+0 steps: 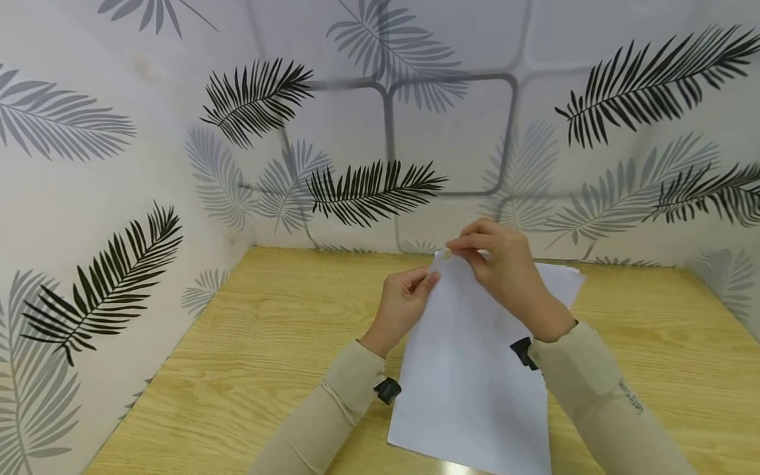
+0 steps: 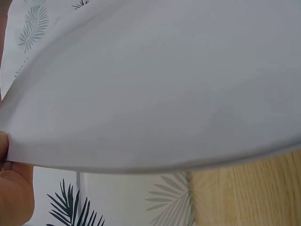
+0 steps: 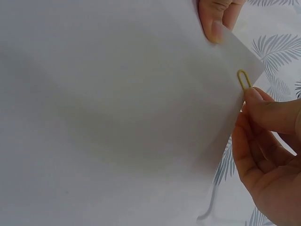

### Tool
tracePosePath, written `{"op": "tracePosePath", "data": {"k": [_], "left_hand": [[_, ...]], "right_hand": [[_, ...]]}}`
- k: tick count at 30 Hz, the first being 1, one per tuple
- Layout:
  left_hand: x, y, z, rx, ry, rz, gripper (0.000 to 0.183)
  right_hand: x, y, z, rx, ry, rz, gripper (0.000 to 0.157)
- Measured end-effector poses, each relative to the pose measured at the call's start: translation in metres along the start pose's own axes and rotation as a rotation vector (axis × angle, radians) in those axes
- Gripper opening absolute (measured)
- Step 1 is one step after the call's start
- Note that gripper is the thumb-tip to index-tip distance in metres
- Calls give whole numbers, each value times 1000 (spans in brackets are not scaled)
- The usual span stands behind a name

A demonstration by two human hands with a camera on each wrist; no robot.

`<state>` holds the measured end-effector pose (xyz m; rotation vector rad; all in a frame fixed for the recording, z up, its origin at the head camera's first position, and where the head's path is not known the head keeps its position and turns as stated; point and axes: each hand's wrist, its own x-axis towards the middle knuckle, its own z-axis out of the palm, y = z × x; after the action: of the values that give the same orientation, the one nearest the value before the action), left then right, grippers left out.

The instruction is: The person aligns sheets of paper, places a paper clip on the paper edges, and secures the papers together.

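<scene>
A stack of white paper sheets (image 1: pixel 475 369) is lifted at its far left corner, its near end low over the table. My left hand (image 1: pixel 404 303) pinches the left edge just below that corner, thumb on top. With thumb and fingertips my right hand (image 1: pixel 501 264) pinches a yellow paper clip (image 3: pixel 243 80) at the paper's top edge. The clip's rounded end lies over the sheet near the corner in the right wrist view; its other end is hidden by the thumb. In the left wrist view the bowed paper (image 2: pixel 155 94) covers most of the scene.
The wooden table (image 1: pixel 267 330) extends to both sides of the paper. Behind it stands a wall (image 1: pixel 451 145) covered with leaf-patterned paper, another patterned surface (image 1: pixel 77 218) on the left. A sheet corner (image 1: pixel 564 280) sticks out behind the right wrist.
</scene>
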<state>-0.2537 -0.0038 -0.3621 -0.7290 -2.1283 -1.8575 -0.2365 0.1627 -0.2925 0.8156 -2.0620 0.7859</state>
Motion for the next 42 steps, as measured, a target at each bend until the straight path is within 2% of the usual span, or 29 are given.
{"op": "tracePosePath", "data": {"k": [7,11,18,26,28,35,39,42], "left_hand": [[-1,0,0,-21,-7,-25,18],[-1,-1,0,-29,-4,-40,19],[-1,1,0,-46,-4,-66,20],[-1,1,-1,-46,-16,-66,21],[-1,4,-2,-33,-19,-62,21],[-7,37,-5,-14,-24,-27,21],[-8,40,-5,-16,-14,-26,20],[-10,40,-5,-16,-11,-51,19]], "right_hand": [[-8,-2,5,-14,13,33,24],[-13,-5,9,-79,32,38,28],[-18,-5,16,-194,100,-74,29],[-17,-4,19,-183,107,-127,30],[-17,-4,19,-188,100,-129,31],[-16,-5,20,-185,84,-151,31],[-17,-6,22,-184,76,-157,30],[-18,-7,24,-191,69,-170,30]]}}
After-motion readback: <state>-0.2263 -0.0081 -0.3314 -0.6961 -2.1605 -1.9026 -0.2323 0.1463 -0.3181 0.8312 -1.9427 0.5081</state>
